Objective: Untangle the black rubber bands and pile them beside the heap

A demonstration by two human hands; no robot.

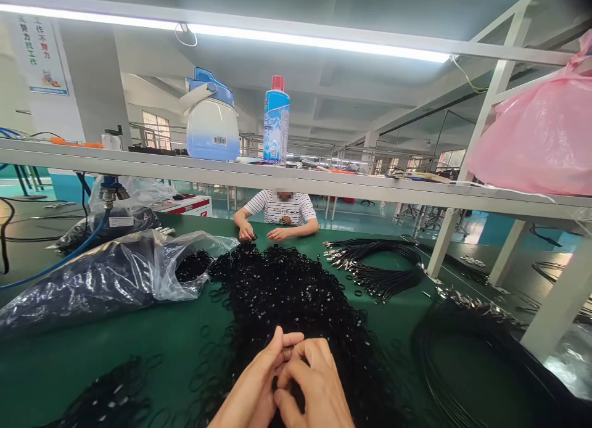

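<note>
A wide heap of small black rings (pixel 296 286) covers the middle of the green table. Just above its near part, my left hand (pixel 259 382) is cupped, thumb raised and fingers bent toward the right. My right hand (pixel 317 378) meets it with curled fingers, thumb and forefinger drawn together. Whatever lies between the two hands is hidden by the fingers. A smaller pile of black rings (pixel 108 397) lies at the near left.
A clear plastic bag (pixel 115 274) of black rings spills toward the heap. Coiled black cables with metal ends (pixel 388 264) and a larger cable coil (pixel 430 360) lie right. Across the table a person (pixel 282 212) handles rings. A shelf (pixel 222 172) spans overhead.
</note>
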